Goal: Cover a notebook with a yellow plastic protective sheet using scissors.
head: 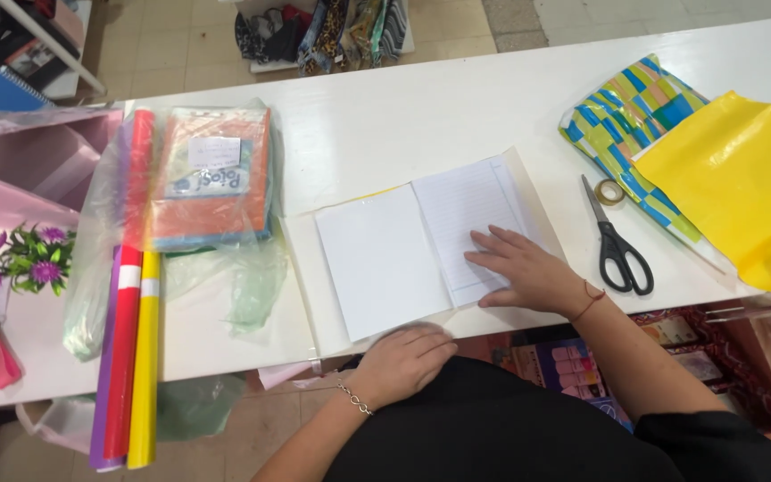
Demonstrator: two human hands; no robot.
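With rolled coloured sheets (pixel 131 357) at nine o'clock, the left hand (pixel 403 357) curls at the table (pixel 385 116) edge gripping nothing I can tell, the right hand (pixel 524 268) presses flat, fingers spread, on the open notebook (pixel 421 245) at centre, seemingly smoothing its clear cover; scissors (pixel 616 241) at three o'clock.

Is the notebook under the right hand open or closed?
Open. The notebook lies flat, showing a blank page and a lined page, with the right hand pressing on the lined one.
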